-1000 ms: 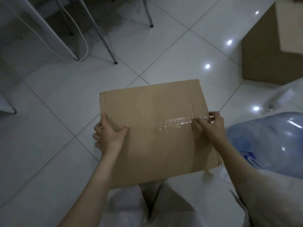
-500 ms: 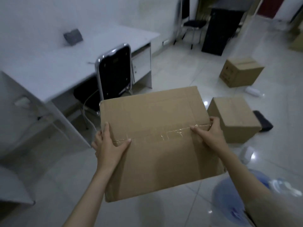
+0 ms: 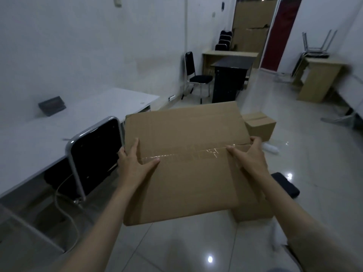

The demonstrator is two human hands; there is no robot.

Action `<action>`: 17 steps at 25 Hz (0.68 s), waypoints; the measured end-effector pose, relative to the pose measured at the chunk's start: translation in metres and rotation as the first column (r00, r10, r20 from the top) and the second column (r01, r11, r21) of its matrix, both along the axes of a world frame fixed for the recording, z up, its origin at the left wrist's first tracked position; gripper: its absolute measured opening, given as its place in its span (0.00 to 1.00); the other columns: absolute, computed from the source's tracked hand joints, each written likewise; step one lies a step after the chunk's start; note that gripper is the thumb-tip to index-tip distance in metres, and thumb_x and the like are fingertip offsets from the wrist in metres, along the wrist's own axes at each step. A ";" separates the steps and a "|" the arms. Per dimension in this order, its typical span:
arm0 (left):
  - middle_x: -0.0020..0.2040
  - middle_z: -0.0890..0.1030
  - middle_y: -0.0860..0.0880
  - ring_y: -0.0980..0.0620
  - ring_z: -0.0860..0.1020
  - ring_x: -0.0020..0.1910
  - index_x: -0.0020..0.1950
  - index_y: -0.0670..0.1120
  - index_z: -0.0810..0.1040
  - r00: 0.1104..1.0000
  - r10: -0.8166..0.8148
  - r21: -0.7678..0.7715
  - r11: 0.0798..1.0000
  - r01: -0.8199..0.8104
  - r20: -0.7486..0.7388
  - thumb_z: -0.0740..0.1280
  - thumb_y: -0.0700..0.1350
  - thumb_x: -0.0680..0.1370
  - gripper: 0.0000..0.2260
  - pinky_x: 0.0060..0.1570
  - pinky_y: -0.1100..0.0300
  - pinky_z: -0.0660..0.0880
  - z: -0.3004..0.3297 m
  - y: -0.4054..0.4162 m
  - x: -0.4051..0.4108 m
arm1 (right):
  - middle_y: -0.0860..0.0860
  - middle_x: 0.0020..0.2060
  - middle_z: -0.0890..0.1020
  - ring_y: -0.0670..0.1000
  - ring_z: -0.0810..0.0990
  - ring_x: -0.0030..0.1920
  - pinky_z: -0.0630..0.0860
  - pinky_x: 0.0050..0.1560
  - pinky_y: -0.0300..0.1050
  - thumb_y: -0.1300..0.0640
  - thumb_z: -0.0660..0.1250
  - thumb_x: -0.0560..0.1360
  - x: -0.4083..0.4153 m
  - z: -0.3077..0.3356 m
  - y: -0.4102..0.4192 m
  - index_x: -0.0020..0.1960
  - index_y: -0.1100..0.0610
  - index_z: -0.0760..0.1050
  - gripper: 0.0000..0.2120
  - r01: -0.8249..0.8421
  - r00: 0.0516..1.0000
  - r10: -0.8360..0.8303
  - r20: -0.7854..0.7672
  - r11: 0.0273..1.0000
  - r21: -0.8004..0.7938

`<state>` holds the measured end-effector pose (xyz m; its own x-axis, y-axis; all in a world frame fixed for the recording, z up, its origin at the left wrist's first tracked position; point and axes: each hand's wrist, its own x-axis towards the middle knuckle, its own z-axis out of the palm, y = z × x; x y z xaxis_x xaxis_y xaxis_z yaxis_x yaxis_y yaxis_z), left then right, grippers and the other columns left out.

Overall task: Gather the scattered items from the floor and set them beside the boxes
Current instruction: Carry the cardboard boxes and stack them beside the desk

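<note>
So the flattened cardboard box is up off the floor, left hand and right hand gripping its side edges, mid-carry I'd say; next it needs lowering beside the two boxes ahead.

A flattened cardboard sheet is held above the floor, left hand on its left edge, right hand on its right; a chair stands left under a desk, two boxes lie behind right
</note>
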<state>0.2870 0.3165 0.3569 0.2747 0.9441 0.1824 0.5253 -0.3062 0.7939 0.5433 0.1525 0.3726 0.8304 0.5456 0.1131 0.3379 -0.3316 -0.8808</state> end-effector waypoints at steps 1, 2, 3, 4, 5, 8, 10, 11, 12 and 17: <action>0.74 0.54 0.42 0.41 0.58 0.73 0.75 0.55 0.56 1.000 -0.011 0.002 1.000 0.011 0.009 0.74 0.57 0.66 0.42 0.71 0.42 0.59 0.001 0.007 0.017 | 0.53 0.61 0.75 0.57 0.75 0.59 0.72 0.57 0.55 0.44 0.72 0.67 0.015 0.003 0.005 0.65 0.54 0.59 0.34 0.018 1.000 -0.018 0.015 1.000 0.007; 0.74 0.53 0.42 0.41 0.58 0.73 0.75 0.55 0.56 1.000 -0.014 0.000 1.000 0.014 0.007 0.74 0.57 0.66 0.42 0.71 0.42 0.59 0.001 0.014 0.033 | 0.53 0.61 0.75 0.56 0.75 0.59 0.71 0.56 0.53 0.44 0.71 0.67 0.029 0.005 0.009 0.65 0.54 0.59 0.34 0.035 0.999 -0.035 0.027 0.999 0.007; 0.75 0.52 0.43 0.41 0.57 0.74 0.75 0.56 0.56 1.000 -0.012 -0.004 1.000 0.012 0.000 0.74 0.58 0.66 0.42 0.71 0.41 0.59 0.002 0.020 0.046 | 0.53 0.61 0.75 0.56 0.75 0.59 0.70 0.55 0.52 0.44 0.71 0.68 0.041 0.006 0.015 0.65 0.54 0.59 0.33 0.044 0.998 -0.044 0.036 0.999 0.002; 0.75 0.52 0.43 0.41 0.56 0.74 0.75 0.57 0.55 1.000 -0.015 -0.002 1.000 0.015 -0.004 0.73 0.59 0.66 0.42 0.70 0.41 0.59 0.002 0.029 0.062 | 0.53 0.61 0.75 0.56 0.75 0.59 0.70 0.54 0.52 0.44 0.71 0.68 0.056 0.007 0.022 0.65 0.54 0.59 0.33 0.050 0.998 -0.050 0.042 0.999 0.000; 0.75 0.51 0.43 0.41 0.55 0.74 0.74 0.58 0.55 1.000 -0.018 0.007 1.000 0.018 -0.009 0.73 0.60 0.66 0.42 0.70 0.40 0.59 0.003 0.038 0.076 | 0.53 0.61 0.75 0.57 0.75 0.59 0.69 0.54 0.52 0.43 0.71 0.68 0.069 0.008 0.029 0.65 0.54 0.59 0.34 0.060 0.997 -0.059 0.049 0.998 -0.003; 0.75 0.52 0.43 0.40 0.56 0.74 0.74 0.58 0.56 1.000 -0.026 0.038 0.999 0.026 -0.014 0.72 0.60 0.66 0.41 0.70 0.39 0.58 0.005 0.070 0.117 | 0.53 0.61 0.76 0.57 0.76 0.58 0.70 0.54 0.53 0.42 0.71 0.67 0.108 0.006 0.061 0.64 0.54 0.59 0.33 0.089 0.995 -0.088 0.046 0.996 -0.008; 0.75 0.53 0.43 0.40 0.56 0.73 0.74 0.57 0.57 1.000 -0.029 0.049 0.998 0.029 -0.006 0.72 0.59 0.67 0.41 0.69 0.39 0.57 0.005 0.100 0.148 | 0.53 0.60 0.76 0.57 0.76 0.58 0.72 0.54 0.53 0.42 0.71 0.67 0.138 0.001 0.092 0.64 0.55 0.60 0.34 0.082 0.996 -0.083 0.045 0.996 0.016; 0.75 0.54 0.43 0.40 0.57 0.73 0.74 0.57 0.57 1.000 -0.027 0.056 0.998 0.027 -0.010 0.72 0.59 0.67 0.41 0.69 0.39 0.56 0.004 0.117 0.163 | 0.53 0.60 0.76 0.57 0.76 0.58 0.73 0.55 0.54 0.42 0.71 0.66 0.153 0.000 0.110 0.64 0.55 0.60 0.34 0.076 0.996 -0.077 0.048 0.997 0.026; 0.74 0.54 0.43 0.40 0.57 0.72 0.74 0.57 0.57 1.000 -0.026 0.065 0.998 0.027 -0.018 0.72 0.59 0.66 0.41 0.69 0.39 0.55 0.002 0.137 0.179 | 0.53 0.60 0.76 0.56 0.76 0.58 0.74 0.56 0.56 0.42 0.71 0.66 0.169 -0.001 0.130 0.64 0.55 0.60 0.35 0.073 0.996 -0.075 0.044 0.997 0.030; 0.74 0.54 0.43 0.39 0.60 0.71 0.74 0.58 0.55 0.999 -0.043 0.046 0.998 0.045 -0.030 0.72 0.63 0.65 0.43 0.67 0.35 0.61 0.001 0.257 0.262 | 0.53 0.60 0.76 0.57 0.77 0.57 0.74 0.56 0.60 0.40 0.71 0.65 0.254 0.006 0.242 0.63 0.53 0.59 0.35 0.067 0.998 -0.067 0.022 0.998 0.015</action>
